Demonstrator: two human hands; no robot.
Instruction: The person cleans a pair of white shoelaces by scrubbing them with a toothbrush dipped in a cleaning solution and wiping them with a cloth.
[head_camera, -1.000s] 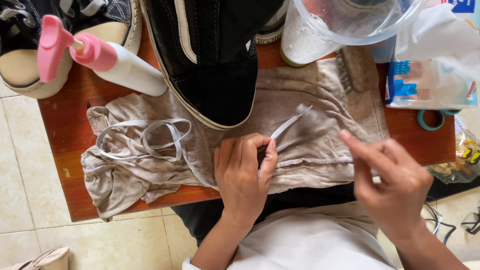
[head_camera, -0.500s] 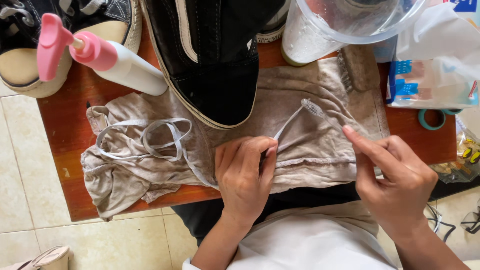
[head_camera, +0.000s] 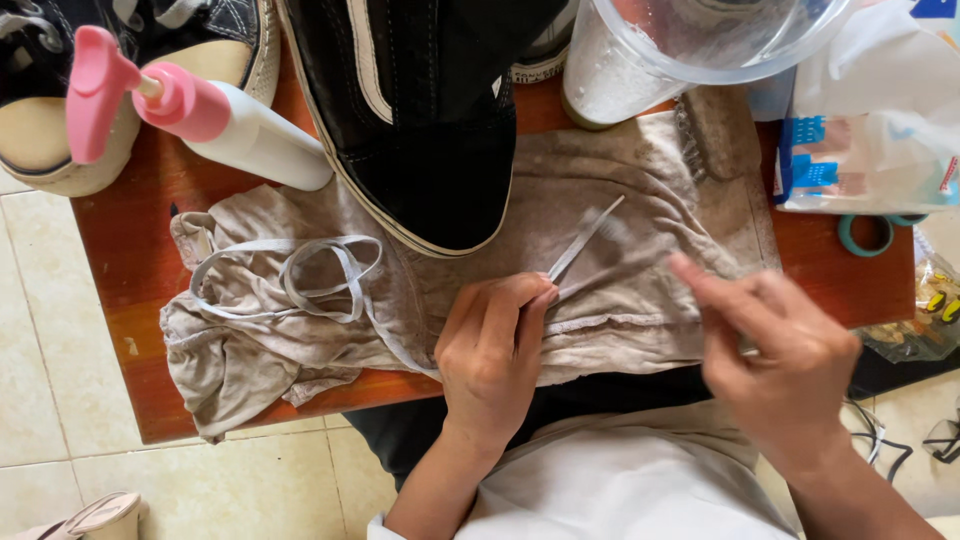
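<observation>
a white plastic package with blue and red print (head_camera: 860, 150) lies at the table's right edge, a white pump bottle with a pink head (head_camera: 200, 115) at upper left. the left hand (head_camera: 490, 350), knuckles up, pinches a grey shoelace (head_camera: 585, 240) on the stained cloth (head_camera: 640, 300) below the black sneaker (head_camera: 430, 110). the right hand (head_camera: 780, 350) hovers blurred, fingers extended together.

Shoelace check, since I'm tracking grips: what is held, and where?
The left hand pinches the grey shoelace near its free end; the right hand looks empty, blurred.

The right hand (head_camera: 775, 350) has let the shoelace (head_camera: 585, 240) end go and now blurs.
</observation>
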